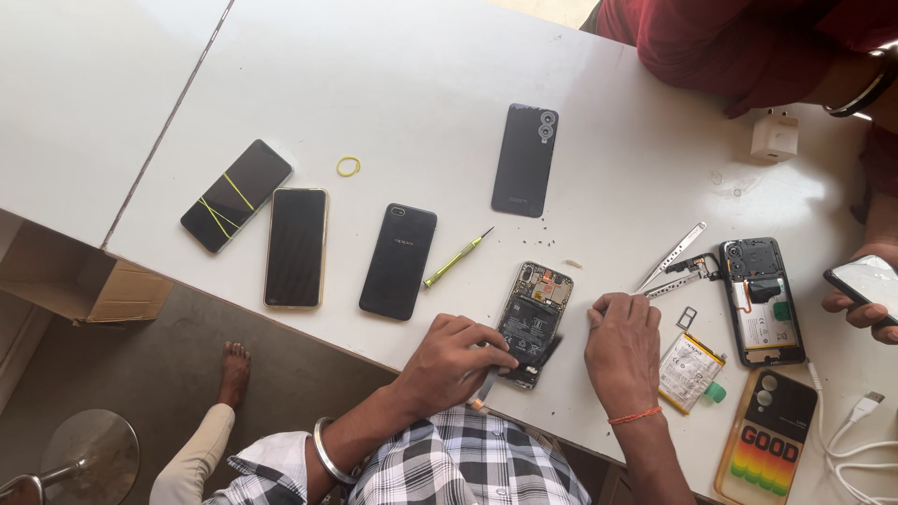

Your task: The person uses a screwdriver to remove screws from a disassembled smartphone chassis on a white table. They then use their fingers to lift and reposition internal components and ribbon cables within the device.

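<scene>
Two hands work at one opened phone (535, 318) lying near the table's (402, 84) front edge, its long axis running from 12 to 6 o'clock, slightly tilted. Left hand (456, 360) sits at its 8 o'clock, fingers closed on the lower end. Right hand (622, 348) rests at 3 o'clock, just beside it, fingers curled together; whether they pinch anything cannot be told. Green screwdriver (456, 258) lies at 10 o'clock, tweezers (672, 257) at 2 o'clock, loose battery (689, 371) beyond the right hand.

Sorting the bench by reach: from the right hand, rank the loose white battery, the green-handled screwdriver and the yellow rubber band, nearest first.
From the right hand:
1. Loose white battery, just beside it.
2. Green-handled screwdriver, up-left past the opened phone.
3. Yellow rubber band, far up-left.
</scene>
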Demonstrator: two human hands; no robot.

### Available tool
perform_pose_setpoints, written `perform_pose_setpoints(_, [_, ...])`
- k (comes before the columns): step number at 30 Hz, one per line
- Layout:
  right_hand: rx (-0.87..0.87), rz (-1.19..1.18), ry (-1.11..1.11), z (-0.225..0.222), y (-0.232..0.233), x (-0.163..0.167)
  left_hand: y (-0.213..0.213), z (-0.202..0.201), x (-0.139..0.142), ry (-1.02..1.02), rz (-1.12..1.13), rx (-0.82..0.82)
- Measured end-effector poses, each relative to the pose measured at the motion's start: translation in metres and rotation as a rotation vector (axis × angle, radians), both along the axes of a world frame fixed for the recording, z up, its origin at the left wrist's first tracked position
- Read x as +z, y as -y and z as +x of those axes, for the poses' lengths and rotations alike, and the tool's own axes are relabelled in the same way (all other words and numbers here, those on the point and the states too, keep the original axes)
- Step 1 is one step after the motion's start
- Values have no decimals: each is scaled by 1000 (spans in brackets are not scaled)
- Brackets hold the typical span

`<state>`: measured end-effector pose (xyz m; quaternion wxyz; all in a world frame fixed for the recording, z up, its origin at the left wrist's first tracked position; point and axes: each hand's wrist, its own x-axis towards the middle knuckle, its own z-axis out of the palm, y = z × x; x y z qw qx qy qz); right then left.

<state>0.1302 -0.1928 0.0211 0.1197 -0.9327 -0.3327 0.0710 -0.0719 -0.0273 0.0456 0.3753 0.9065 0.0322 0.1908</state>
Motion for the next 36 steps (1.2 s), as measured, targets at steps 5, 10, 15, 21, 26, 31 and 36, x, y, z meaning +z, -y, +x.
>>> perform_pose_setpoints(5, [-78, 102, 65, -2, 25, 5, -4, 0, 1, -68, -105, 124])
perform_pose_setpoints(10, [-164, 383, -30, -24, 34, 23, -6, -1, 3, -81, -159, 142])
perform_pose_setpoints(15, [51, 574, -572, -60, 8, 36, -14, -3, -1, -21, -136, 18])
perform_pose_setpoints(21, [144, 534, -406, -85, -1, 42, -15, -4, -2, -55, -63, -60])
perform_pose_setpoints(26, [3, 483, -711, -73, 9, 47, -16, -2, -3, -86, -166, -70])
perform_pose_setpoints(31, [71, 436, -598, -67, 10, 45, -24, -1, -9, -99, -100, -149])
perform_pose_setpoints(36, [278, 442, -165, -80, 12, 29, -27, -7, -19, -9, 65, -182])
